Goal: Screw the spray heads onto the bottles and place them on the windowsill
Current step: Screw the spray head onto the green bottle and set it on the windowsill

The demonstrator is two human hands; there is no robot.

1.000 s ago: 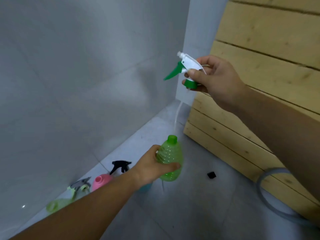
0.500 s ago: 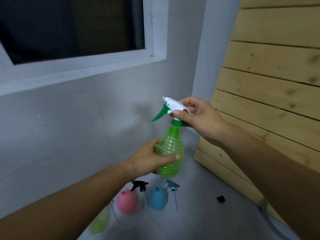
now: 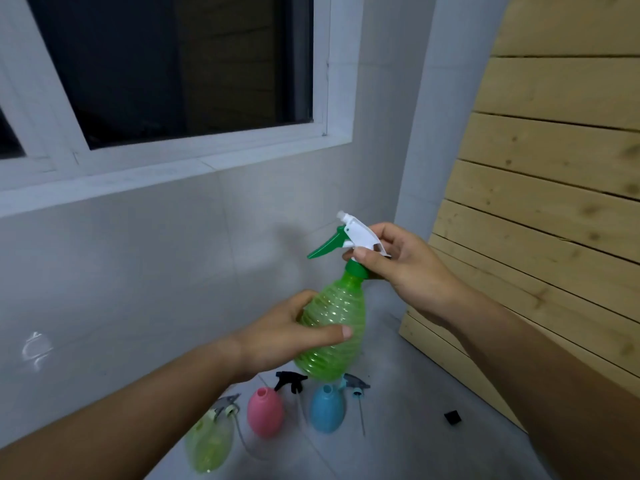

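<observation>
While the left hand (image 3: 277, 336) grips the green bottle (image 3: 334, 327) below the windowsill (image 3: 166, 174), the right hand (image 3: 398, 268) pinches the spray head (image 3: 353, 237) seated on its neck.

The left hand (image 3: 287, 336) covers the near left side of the green bottle (image 3: 334, 336), and the bottle's base hides the tops of the black spray head (image 3: 290, 381) and the grey spray head (image 3: 355, 384) on the floor (image 3: 415, 410). The right hand (image 3: 403, 268) hides the rear of the white spray head (image 3: 358, 235) and part of its green collar (image 3: 356, 270), so how far it is threaded cannot be told. The left forearm (image 3: 121, 431) overlaps the yellow-green bottle (image 3: 209, 445), which is blurred. The small black object (image 3: 452, 417) near the wooden planks (image 3: 554, 237) is too small to identify. Both forearms run out at the bottom edge.
</observation>
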